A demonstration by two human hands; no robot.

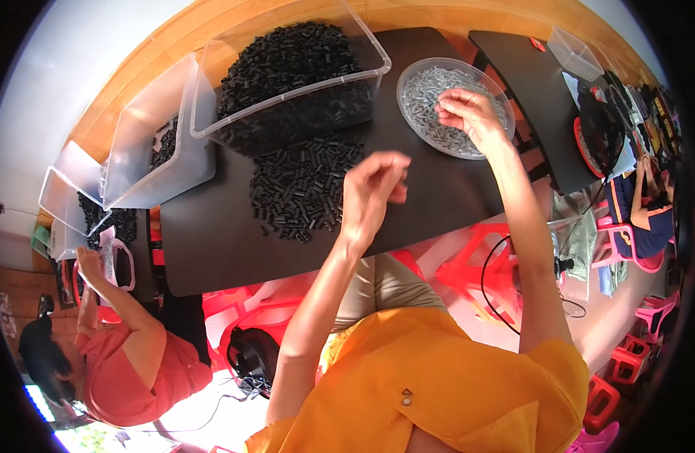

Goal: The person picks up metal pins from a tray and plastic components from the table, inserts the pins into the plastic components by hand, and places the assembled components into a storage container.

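My right hand [470,115] is above a round clear tray [474,156] filled with small silvery, see-through pieces [426,94]. Its thumb and fingertips are pinched together, and whatever is between them is too small to make out. Over the dark table, just right of a loose heap of short black tubular pieces [298,189], hovers my left hand [371,195]. Its fingers are curled in toward the thumb and slightly blurred; I cannot make out what they hold.
A large clear bin [291,102] full of black pieces stands behind the heap on the dark table [211,253]. Left of it is another clear bin [158,162], partly filled. A person in red [147,362] works at far left. Red stools [479,264] stand below the table.
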